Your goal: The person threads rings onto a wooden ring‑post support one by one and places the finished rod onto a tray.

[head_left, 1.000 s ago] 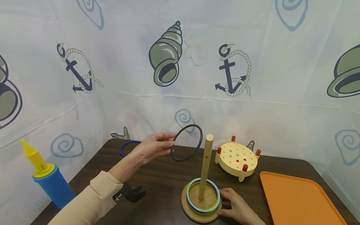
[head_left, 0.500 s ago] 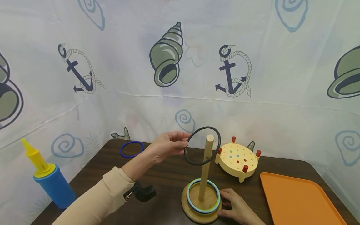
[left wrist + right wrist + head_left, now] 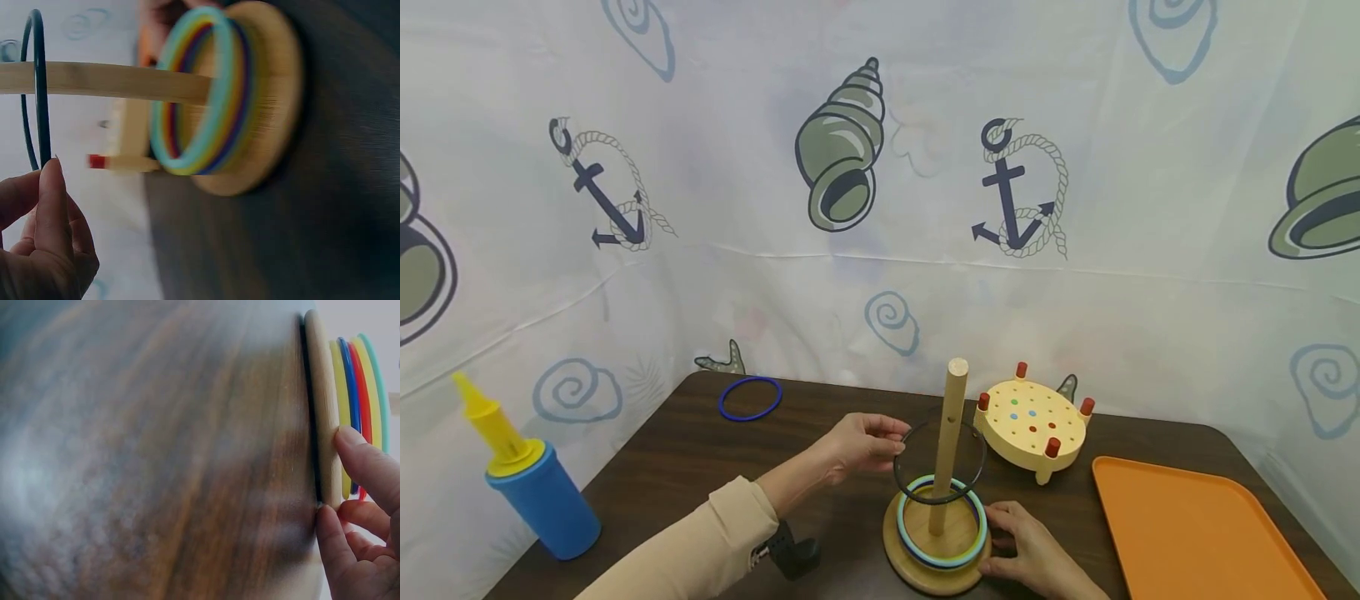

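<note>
In head view, pinches black ring (image 3: pixel 931 502) at its left edge with left hand (image 3: pixel 861 447), around wooden peg (image 3: pixel 953 402) and above ring stack (image 3: pixel 942 564), leaving room on both sides of peg. Holds rim of round base (image 3: pixel 940 585) with right hand (image 3: pixel 1030 550), near orange tray (image 3: pixel 1202 525). In left wrist view, grips ring between thumb and fingertips, well apart from stack. In right wrist view, grasps base edge between thumb and fingers, beside lowest yellow ring (image 3: pixel 342 381).

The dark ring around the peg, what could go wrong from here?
The dark ring could tip and snag on the peg, as the left grip pinches only one side. If the right grip loosens, the base might shift. Released now, it may land askew on the stacked rings.
</note>
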### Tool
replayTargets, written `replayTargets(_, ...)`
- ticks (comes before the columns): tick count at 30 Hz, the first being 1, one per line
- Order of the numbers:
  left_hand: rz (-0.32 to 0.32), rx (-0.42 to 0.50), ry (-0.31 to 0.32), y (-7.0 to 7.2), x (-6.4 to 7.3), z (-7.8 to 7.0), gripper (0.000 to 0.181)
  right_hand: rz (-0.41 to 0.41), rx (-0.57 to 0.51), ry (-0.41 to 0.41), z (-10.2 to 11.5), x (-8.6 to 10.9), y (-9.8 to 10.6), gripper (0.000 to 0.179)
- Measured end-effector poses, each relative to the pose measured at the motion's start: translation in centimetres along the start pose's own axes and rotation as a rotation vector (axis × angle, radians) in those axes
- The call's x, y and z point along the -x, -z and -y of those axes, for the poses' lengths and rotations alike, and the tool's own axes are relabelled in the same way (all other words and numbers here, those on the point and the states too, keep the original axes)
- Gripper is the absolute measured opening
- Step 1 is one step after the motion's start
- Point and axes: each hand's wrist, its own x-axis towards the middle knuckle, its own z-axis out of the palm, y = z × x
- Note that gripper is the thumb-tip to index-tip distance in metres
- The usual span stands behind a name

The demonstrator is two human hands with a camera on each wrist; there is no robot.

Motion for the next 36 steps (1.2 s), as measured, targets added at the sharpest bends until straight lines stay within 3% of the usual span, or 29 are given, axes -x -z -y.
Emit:
replayTargets(5,-0.015,-0.027,0.039,-0.3,-0.1,2.3,0.032,0.010,-0.018,-0.014,0.0,-0.1,0.1,0.067)
replayTargets(11,-0.009,-0.047,0.068,-0.8,-0.1,3.5,0.030,0.015,-0.018,-0.016,0.0,0.0,0.1,0.066)
replayTargets(36,0.000,-0.123,0.113,-1.9,-0.8,5.1,0.024,0.037,0.002,-0.034,-0.3,-0.2,0.2,0.066)
